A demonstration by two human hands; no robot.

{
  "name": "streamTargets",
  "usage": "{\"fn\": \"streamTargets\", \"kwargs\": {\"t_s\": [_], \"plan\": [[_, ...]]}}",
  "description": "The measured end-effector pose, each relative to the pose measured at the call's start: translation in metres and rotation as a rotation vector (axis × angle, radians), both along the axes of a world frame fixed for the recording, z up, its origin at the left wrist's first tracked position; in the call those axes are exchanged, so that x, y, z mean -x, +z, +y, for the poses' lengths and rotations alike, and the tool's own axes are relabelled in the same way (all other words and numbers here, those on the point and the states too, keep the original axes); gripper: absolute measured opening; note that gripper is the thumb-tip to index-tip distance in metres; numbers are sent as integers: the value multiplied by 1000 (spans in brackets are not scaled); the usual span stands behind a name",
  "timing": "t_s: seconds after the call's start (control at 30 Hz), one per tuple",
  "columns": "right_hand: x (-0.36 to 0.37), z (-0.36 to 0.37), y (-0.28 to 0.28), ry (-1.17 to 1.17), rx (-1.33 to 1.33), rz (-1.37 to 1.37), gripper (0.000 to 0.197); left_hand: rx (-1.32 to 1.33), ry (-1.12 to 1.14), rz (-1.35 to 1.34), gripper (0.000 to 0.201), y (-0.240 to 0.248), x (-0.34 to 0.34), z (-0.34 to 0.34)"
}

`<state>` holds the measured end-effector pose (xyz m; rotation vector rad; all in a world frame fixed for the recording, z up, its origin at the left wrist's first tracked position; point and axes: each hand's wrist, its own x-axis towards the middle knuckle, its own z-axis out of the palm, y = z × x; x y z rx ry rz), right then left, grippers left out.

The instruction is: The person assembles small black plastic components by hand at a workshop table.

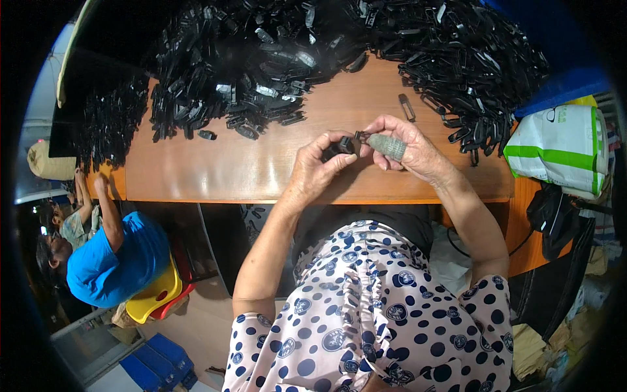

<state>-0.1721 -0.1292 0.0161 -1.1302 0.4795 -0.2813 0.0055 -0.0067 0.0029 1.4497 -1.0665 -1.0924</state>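
Observation:
Above the front part of the wooden table, my two hands are close together. Between its thumb and fingers my left hand grips a small black plastic part. My right hand wears a grey-green ribbed finger cover on one digit. Its fingertips pinch a small dark piece right beside the black part; whether the two touch I cannot tell. Just beyond my right hand lies a single narrow black frame-like part.
Black plastic parts form a big heap at the back left and another heap at the back right. A white-and-green bag stands at the right. On the left, a person in a blue shirt sits on a yellow chair.

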Motion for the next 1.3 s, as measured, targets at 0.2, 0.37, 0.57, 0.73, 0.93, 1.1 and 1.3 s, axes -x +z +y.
{"fn": "streamTargets", "kwargs": {"t_s": [0.2, 0.37, 0.57, 0.73, 0.93, 1.1, 1.3], "plan": [[-6, 12, 2, 52, -80, 25, 24, 91, 26, -116, 21, -5, 5, 13], [-3, 13, -4, 120, -114, 61, 22, 313, 6, -545, 24, -2, 2, 17], [5, 8, -27, 237, 38, 149, 21, 216, -60, -712, 24, -1, 9, 23], [-6, 11, -7, 300, 135, 399, 9, 210, -130, -823, 25, 17, 11, 29], [-16, 16, 1, 490, -134, 385, 21, 161, -54, -587, 24, 23, 15, 53], [-29, 47, 2, 548, -443, 98, 59, 51, 99, -129, 25, 24, 4, 80], [-70, 73, -23, 905, -298, 31, 62, 33, 256, -278, 25, 23, -10, 133]]}}
